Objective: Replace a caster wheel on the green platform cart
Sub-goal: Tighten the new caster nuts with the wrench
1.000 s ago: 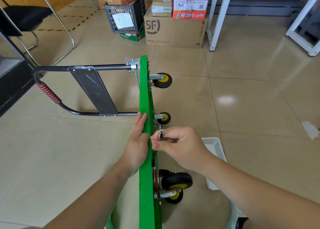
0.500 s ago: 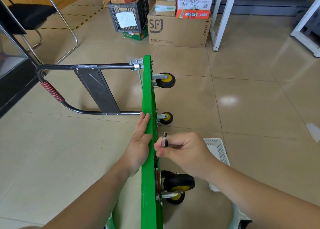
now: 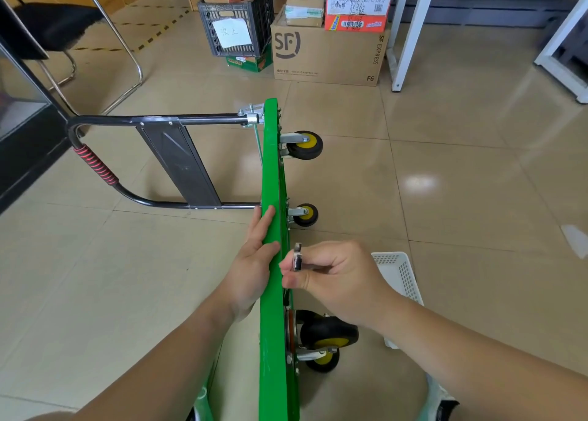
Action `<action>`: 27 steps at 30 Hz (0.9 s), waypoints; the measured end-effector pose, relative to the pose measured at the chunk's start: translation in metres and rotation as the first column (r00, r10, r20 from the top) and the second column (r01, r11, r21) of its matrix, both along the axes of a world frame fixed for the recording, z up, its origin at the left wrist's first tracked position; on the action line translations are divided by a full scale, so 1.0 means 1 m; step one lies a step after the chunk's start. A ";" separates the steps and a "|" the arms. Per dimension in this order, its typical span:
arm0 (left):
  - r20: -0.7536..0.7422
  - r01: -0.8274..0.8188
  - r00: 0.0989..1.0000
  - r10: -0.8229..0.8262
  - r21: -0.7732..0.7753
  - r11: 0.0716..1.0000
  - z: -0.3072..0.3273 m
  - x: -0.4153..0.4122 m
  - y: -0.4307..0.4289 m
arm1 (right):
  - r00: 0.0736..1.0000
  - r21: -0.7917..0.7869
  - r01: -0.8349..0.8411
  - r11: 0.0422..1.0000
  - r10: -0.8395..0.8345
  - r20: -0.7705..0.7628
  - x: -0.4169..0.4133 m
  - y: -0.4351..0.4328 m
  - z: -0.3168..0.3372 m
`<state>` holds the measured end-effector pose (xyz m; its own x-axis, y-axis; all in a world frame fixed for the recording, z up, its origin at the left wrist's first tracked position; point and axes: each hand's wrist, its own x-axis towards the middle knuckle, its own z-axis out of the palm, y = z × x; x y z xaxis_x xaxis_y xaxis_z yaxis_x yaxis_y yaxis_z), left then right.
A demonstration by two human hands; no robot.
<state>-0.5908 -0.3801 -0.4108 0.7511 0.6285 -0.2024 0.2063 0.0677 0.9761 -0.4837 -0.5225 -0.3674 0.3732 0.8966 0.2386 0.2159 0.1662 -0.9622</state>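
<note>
The green platform cart [image 3: 272, 166] stands on its long edge on the tiled floor, its underside facing right. Black casters with yellow hubs stick out to the right: one far [image 3: 304, 144], one in the middle [image 3: 306, 214], and a pair near me [image 3: 327, 336]. My left hand [image 3: 254, 261] lies flat against the cart's top face, fingers straight along the edge. My right hand [image 3: 334, 277] pinches a small metal wrench [image 3: 297, 258] just right of the cart's underside. What the tool's head touches is hidden.
The cart's black folding handle [image 3: 159, 159] with a red grip lies out to the left. A white perforated basket [image 3: 399, 274] sits on the floor right of my right hand. Cardboard boxes [image 3: 327, 54] and a black crate [image 3: 237, 26] stand at the back, a chair at far left.
My right hand with the wrench has shifted slightly to the right, away from the cart's edge. My left hand stays pressed on the cart.
</note>
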 end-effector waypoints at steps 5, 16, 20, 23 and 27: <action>0.008 -0.006 1.000 0.006 0.002 1.000 -0.001 -0.001 -0.001 | 1.000 0.007 -0.006 1.000 0.006 0.027 0.000 0.001 -0.006; 0.041 -0.055 0.998 0.057 -0.058 0.997 0.007 0.004 -0.007 | 0.975 -0.250 0.012 0.968 -0.067 -0.212 0.023 0.025 -0.005; 0.044 -0.043 0.998 0.046 -0.061 0.997 0.006 0.005 -0.007 | 0.995 -0.234 0.042 0.971 -0.062 -0.080 0.020 0.031 -0.010; 0.055 -0.041 0.997 0.045 -0.067 0.997 0.007 0.005 -0.007 | 0.988 -0.238 0.047 0.970 -0.081 -0.131 0.021 0.038 -0.012; 0.049 -0.055 0.997 0.057 -0.050 0.997 0.006 0.005 -0.007 | 0.948 -0.276 0.043 0.960 -0.127 -0.292 0.027 0.045 -0.022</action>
